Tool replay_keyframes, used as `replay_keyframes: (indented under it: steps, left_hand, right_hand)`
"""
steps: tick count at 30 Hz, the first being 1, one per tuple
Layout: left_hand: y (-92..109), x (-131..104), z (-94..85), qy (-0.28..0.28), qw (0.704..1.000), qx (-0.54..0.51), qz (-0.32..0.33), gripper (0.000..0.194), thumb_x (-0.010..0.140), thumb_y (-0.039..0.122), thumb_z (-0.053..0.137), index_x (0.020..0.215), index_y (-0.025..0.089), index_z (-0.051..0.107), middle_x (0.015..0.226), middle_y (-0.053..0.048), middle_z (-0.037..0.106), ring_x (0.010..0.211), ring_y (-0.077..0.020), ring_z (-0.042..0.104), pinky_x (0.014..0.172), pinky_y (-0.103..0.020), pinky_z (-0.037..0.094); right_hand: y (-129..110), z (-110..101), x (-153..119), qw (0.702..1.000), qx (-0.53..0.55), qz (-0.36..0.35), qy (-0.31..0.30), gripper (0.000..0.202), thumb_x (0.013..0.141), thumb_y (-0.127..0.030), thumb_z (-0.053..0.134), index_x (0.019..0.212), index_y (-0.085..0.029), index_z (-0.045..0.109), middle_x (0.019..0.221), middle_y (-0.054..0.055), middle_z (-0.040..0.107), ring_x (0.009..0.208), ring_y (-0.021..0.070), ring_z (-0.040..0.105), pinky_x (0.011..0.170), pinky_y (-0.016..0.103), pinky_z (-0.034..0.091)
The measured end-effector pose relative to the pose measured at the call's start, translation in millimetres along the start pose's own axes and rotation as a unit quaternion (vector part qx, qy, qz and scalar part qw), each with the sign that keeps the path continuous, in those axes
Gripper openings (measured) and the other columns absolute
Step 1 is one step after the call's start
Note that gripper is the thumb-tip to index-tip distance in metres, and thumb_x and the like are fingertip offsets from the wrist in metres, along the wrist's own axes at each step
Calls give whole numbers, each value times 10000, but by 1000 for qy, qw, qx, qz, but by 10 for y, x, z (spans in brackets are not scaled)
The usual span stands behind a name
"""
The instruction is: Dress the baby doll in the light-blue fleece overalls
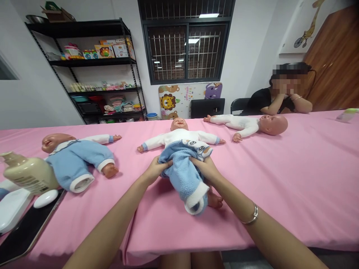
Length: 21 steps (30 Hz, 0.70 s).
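Note:
A baby doll (pixel 179 125) lies on its back in front of me, arms spread, in a white top with blue cuffs. Light-blue fleece trousers (pixel 182 175) with white cuffs are bunched over its lower body. My left hand (pixel 155 168) is closed on the left side of their waist, fingers partly hidden by the cloth. On the other side my right hand (pixel 206 168) grips the trousers near a white patch with cartoon eyes. One bare doll foot (pixel 215 200) shows beside my right wrist; the other leg is hidden by the fabric.
A doll in blue trousers (pixel 81 157) lies at left, near a pump bottle (pixel 30 173), a white case (pixel 14 209) and a dark tablet-like slab (pixel 30 231). Another doll in white (pixel 244 123) lies at the back right. Beyond the pink-covered table (pixel 294 179) sits a person (pixel 260 101).

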<state>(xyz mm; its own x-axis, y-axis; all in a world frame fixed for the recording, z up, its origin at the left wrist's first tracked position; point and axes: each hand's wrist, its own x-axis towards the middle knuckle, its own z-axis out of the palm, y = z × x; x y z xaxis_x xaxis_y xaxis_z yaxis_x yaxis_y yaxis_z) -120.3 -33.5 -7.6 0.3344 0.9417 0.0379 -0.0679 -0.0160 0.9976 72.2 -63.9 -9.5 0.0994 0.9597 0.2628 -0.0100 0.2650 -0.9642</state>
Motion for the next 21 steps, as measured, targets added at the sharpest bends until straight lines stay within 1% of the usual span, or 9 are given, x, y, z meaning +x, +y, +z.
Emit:
replay_keyframes:
  steps: [3, 6, 9, 12, 14, 15, 18, 20, 21]
  left_hand:
    - [-18, 33, 31, 70, 997, -11, 21, 378, 602, 396, 746, 871, 146, 655, 873, -60, 692, 853, -222, 638, 785, -332, 505]
    - [-47, 64, 65, 136, 990, 15, 37, 298, 656, 378, 685, 850, 156, 641, 850, -38, 688, 823, -203, 627, 775, -332, 503]
    - [-81, 95, 61, 161, 985, 41, 54, 278, 710, 359, 628, 899, 156, 637, 929, -47, 689, 877, -210, 615, 816, -343, 493]
    - [-90, 94, 35, 145, 987, 58, 42, 311, 744, 374, 613, 966, 158, 634, 1042, -67, 673, 962, -232, 601, 855, -348, 483]
    - [-84, 69, 32, 107, 993, 37, 13, 361, 759, 409, 613, 1035, 175, 619, 1098, -74, 657, 1004, -238, 596, 869, -346, 483]
    - [-80, 53, 37, 83, 997, 7, -5, 403, 770, 442, 602, 1081, 185, 602, 1117, -78, 650, 1016, -240, 596, 874, -348, 484]
    - [-82, 13, 65, 10, 994, -92, -56, 520, 783, 521, 564, 1192, 200, 542, 1122, -98, 645, 1015, -248, 607, 873, -366, 491]
    - [-95, 7, 76, -8, 990, -116, -83, 517, 771, 501, 583, 1189, 199, 543, 1092, -99, 657, 1003, -252, 615, 862, -371, 497]
    - [-102, 10, 75, -6, 989, -113, -96, 496, 761, 475, 599, 1167, 194, 558, 1076, -97, 663, 999, -253, 616, 860, -371, 498]
  right_hand:
    - [-9, 14, -14, 1000, 1, 17, -16, 598, 717, -377, 649, 1267, -215, 479, 1149, 88, 613, 1111, 256, 545, 1000, 453, 407]
    - [-51, 41, -42, 999, -23, 31, -25, 548, 729, -354, 635, 1248, -238, 504, 1181, 70, 599, 1160, 250, 513, 1044, 450, 363]
    - [-53, 71, -72, 998, -23, 28, -51, 520, 742, -370, 621, 1232, -225, 526, 1214, 69, 581, 1196, 244, 485, 1065, 442, 339]
    - [-26, 88, -98, 996, -20, 23, -82, 515, 756, -396, 613, 1232, -218, 531, 1225, 72, 578, 1199, 238, 484, 1062, 435, 347]
    - [-23, 95, -115, 996, -30, 10, -84, 504, 761, -401, 610, 1225, -217, 540, 1209, 70, 589, 1191, 236, 492, 1057, 430, 355]
    - [-28, 98, -124, 996, -41, -5, -84, 493, 764, -400, 607, 1216, -213, 548, 1193, 69, 599, 1188, 236, 494, 1056, 428, 357]
    - [-46, 101, -139, 987, -92, -83, -106, 404, 782, -380, 583, 1146, -204, 596, 1133, 62, 631, 1164, 237, 512, 1044, 421, 370]
    - [-37, 87, -126, 973, -134, -136, -132, 317, 795, -354, 564, 1069, -210, 633, 1092, 55, 651, 1117, 240, 545, 1006, 413, 405]
    - [-25, 72, -111, 967, -154, -154, -131, 275, 799, -339, 554, 1025, -213, 647, 1069, 54, 659, 1086, 242, 563, 980, 407, 424]
